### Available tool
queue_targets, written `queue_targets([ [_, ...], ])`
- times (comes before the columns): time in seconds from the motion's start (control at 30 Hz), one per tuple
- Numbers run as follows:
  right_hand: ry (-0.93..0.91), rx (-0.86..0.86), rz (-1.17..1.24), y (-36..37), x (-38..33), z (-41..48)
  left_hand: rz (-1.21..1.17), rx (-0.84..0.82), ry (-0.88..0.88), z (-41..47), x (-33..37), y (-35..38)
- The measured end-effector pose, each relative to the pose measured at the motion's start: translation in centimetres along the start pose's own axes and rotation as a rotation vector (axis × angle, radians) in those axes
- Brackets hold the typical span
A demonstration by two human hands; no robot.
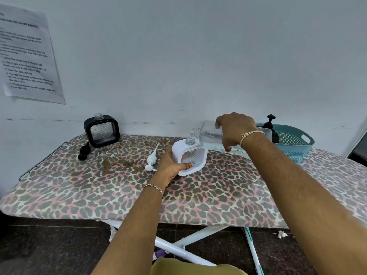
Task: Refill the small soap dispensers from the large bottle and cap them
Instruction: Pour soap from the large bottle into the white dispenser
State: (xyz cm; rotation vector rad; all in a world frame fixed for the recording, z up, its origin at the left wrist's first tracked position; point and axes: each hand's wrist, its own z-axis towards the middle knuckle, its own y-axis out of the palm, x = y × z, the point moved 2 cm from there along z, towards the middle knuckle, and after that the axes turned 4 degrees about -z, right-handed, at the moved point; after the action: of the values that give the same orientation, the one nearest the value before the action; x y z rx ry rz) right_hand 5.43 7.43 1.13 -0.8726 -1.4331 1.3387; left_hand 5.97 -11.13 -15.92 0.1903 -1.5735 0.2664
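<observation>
My left hand (171, 165) grips the white square soap dispenser (196, 155), which stands uncapped and slightly tilted near the middle of the board. My right hand (234, 130) holds the large clear bottle (208, 134) tipped on its side, its open neck just above and beside the dispenser's neck; clear liquid lies low in the bottle. A white pump cap (152, 158) lies on the board left of my left hand. The black square dispenser (101, 131) stands uncapped at the back left, with its black pump cap (84, 150) lying beside it.
All this sits on an ironing board with a leopard-print cover (119, 195), stained brown near the middle. A teal perforated basket (294, 143) at the back right holds a black pump bottle (271, 124). A printed sheet (27, 56) hangs on the wall.
</observation>
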Motion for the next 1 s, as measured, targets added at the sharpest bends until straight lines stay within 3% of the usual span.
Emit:
queue_targets([
  [1.0, 0.003, -0.027, -0.02, -0.15, -0.11, -0.03, -0.006, -0.009, 0.027, -0.46, 0.44, 0.08],
])
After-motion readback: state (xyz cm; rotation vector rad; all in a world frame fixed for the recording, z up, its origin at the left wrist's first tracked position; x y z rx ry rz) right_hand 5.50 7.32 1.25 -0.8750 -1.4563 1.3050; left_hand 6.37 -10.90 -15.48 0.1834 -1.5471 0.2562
